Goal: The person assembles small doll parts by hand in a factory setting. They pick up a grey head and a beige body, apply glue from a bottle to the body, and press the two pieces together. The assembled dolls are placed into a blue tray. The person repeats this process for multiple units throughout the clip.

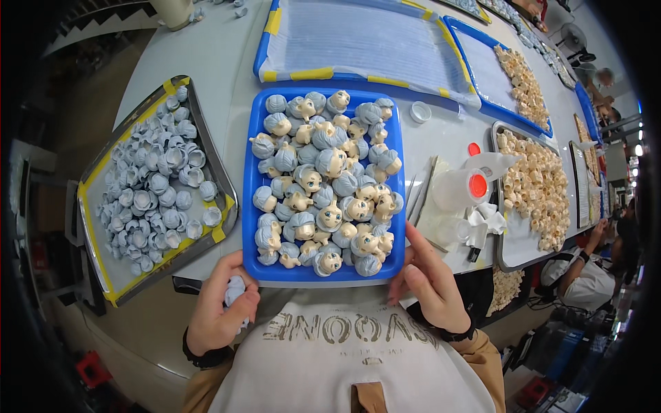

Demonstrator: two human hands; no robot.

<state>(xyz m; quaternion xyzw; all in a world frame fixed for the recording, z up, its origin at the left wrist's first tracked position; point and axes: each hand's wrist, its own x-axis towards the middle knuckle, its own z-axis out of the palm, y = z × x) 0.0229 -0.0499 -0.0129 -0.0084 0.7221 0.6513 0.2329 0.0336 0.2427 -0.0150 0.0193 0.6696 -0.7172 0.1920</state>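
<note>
A blue tray (252,172) full of small doll heads (330,217) with grey-blue hair and painted eyes lies in front of me at the table's near edge. At its near left corner is my left hand (224,303), closed around a pale grey-blue piece (235,289) that my fingers partly cover; its exact kind is unclear. My right hand (432,288) rests against the tray's near right corner, fingers apart and thumb bent inward, with nothing visible in it. Many hollow grey-blue hair shells (155,182) are heaped in a yellow-taped tray (113,292) to the left.
Right of the tray stand white plastic bottles (457,190) with red caps, tweezers (415,196) and a small clear cup (421,111). Metal trays of beige parts (533,186) lie farther right. A paper-lined blue tray (365,41) is behind. Other people (585,268) sit at the right.
</note>
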